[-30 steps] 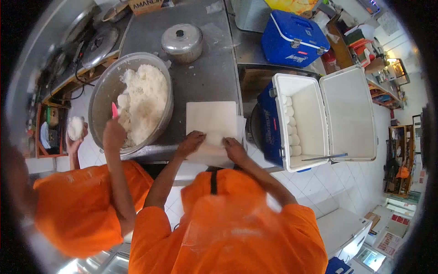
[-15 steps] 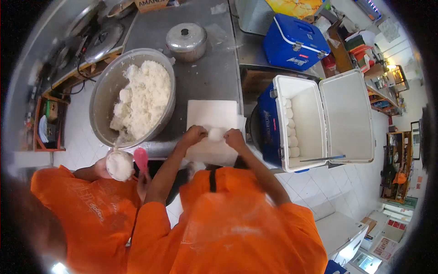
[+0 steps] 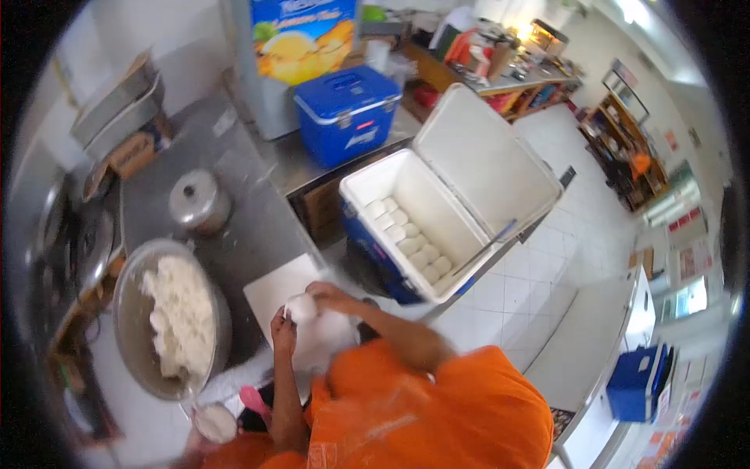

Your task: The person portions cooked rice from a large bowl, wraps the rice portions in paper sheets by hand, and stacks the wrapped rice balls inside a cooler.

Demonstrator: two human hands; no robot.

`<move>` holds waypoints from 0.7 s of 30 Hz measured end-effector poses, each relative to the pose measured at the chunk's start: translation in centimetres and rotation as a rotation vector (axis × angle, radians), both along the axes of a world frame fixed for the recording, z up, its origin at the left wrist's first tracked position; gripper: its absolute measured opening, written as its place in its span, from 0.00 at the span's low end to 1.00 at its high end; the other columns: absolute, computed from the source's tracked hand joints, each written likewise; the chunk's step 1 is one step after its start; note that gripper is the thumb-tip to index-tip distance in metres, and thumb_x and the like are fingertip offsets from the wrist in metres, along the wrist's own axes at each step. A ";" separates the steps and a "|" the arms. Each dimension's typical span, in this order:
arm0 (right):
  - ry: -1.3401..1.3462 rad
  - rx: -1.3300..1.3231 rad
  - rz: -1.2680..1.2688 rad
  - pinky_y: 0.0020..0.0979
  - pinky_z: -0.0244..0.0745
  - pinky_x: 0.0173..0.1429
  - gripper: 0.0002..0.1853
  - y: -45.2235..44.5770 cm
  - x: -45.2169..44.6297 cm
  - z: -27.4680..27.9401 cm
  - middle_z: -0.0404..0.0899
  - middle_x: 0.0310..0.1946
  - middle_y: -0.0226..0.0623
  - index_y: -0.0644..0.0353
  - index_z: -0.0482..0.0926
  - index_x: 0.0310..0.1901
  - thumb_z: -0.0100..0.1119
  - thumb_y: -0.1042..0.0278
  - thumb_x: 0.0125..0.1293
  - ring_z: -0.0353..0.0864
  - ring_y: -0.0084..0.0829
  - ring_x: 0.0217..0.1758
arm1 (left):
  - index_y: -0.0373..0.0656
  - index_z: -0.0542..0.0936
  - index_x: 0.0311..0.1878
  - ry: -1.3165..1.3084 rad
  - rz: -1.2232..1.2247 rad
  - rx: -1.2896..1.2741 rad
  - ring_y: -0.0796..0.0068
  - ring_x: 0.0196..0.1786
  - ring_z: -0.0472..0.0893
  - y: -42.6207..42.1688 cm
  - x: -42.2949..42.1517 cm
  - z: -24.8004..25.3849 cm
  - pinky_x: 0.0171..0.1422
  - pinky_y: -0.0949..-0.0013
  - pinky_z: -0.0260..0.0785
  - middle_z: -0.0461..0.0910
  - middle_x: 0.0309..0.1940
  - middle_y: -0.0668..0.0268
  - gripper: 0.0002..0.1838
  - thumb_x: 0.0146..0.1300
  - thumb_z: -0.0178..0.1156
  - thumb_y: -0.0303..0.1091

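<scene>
A rounded white bundle, looking like wrapped rice, is between my two hands above a stack of white sheets. My left hand is closed at its near left side, pinching the edge of the wrapping. On the other side, my right hand has its fingers closed against the bundle's far right end. To the left stands a large metal basin holding loose white rice. More white bundles lie in rows inside an open cooler box on my right.
A co-worker at lower left has a bowl of rice and a pink paddle. A lidded pot stands on the grey table. Beyond is a closed blue cooler. The open cooler's lid leans outward.
The view has swung right, bringing more of the open cooler's inside into sight. My hands have raised and tilted the bundle, which lay flatter on the sheets before.
</scene>
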State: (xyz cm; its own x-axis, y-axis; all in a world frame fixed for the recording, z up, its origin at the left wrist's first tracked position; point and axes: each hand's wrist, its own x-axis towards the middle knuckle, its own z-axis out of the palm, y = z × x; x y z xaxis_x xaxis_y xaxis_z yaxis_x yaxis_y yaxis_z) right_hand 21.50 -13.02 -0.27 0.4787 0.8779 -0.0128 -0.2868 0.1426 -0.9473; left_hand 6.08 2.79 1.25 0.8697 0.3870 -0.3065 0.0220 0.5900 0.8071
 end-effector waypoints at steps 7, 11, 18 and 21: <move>0.081 -0.112 -0.280 0.24 0.75 0.36 0.18 -3.8 2.2 5.9 0.79 0.37 0.29 0.59 0.78 0.54 0.63 0.74 0.61 0.78 0.21 0.35 | 0.33 0.77 0.50 0.049 -0.080 0.402 0.76 0.46 0.78 -2.6 6.0 2.6 0.51 0.74 0.69 0.80 0.45 0.63 0.13 0.69 0.56 0.32; -0.452 -0.193 -0.425 0.25 0.75 0.36 0.16 -5.5 4.0 10.6 0.80 0.36 0.28 0.60 0.78 0.53 0.57 0.77 0.63 0.77 0.19 0.35 | 0.32 0.79 0.43 0.121 0.108 -0.370 0.75 0.42 0.79 -5.7 11.3 9.1 0.48 0.73 0.70 0.82 0.40 0.62 0.15 0.68 0.58 0.38; -0.321 -0.101 -0.790 0.25 0.70 0.48 0.16 -3.5 8.4 11.5 0.76 0.43 0.30 0.58 0.74 0.50 0.56 0.81 0.60 0.72 0.19 0.43 | 0.30 0.79 0.46 0.316 0.309 0.292 0.69 0.35 0.81 -10.4 19.3 12.0 0.39 0.68 0.73 0.81 0.34 0.60 0.23 0.61 0.64 0.45; -0.419 -0.307 -0.782 0.27 0.69 0.46 0.14 -5.1 9.8 10.4 0.75 0.45 0.31 0.58 0.74 0.50 0.58 0.77 0.62 0.71 0.19 0.45 | 0.34 0.79 0.46 0.263 0.382 0.190 0.67 0.38 0.81 -11.6 20.5 10.9 0.44 0.67 0.73 0.81 0.36 0.59 0.22 0.61 0.64 0.45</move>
